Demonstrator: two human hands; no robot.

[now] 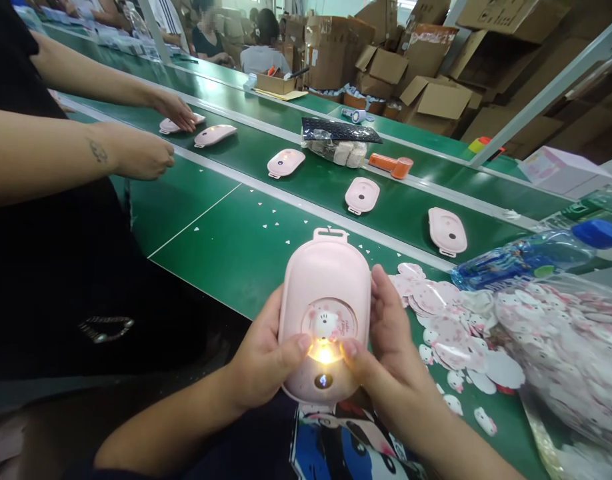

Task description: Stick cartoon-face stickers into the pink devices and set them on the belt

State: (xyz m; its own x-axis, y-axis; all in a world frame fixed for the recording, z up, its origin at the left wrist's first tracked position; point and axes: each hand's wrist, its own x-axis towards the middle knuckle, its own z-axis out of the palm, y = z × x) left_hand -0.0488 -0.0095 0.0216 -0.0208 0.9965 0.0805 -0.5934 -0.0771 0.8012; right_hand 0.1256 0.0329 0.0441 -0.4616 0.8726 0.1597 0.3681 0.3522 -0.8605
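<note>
Between my two hands is a pink oval device (326,273) with a slotted loop at its top. A round cat-face sticker (329,321) sits in its circular recess, a yellow light glows just under it, and a small dark display (324,381) is lit below. My left hand (269,353) grips the left edge, thumb by the light. My right hand (386,347) holds the right edge, its thumb also by the light. To the right of my right hand lie loose round stickers (451,327) and small cat-head pieces (485,421).
Several similar pink devices (362,195) stand along the green belt (411,207). A co-worker's hands (176,110) are over the far ones at left. A blue-capped bottle (531,257) and a bag of cat-head pieces (576,353) lie right. An orange handheld fan (391,165) lies beyond.
</note>
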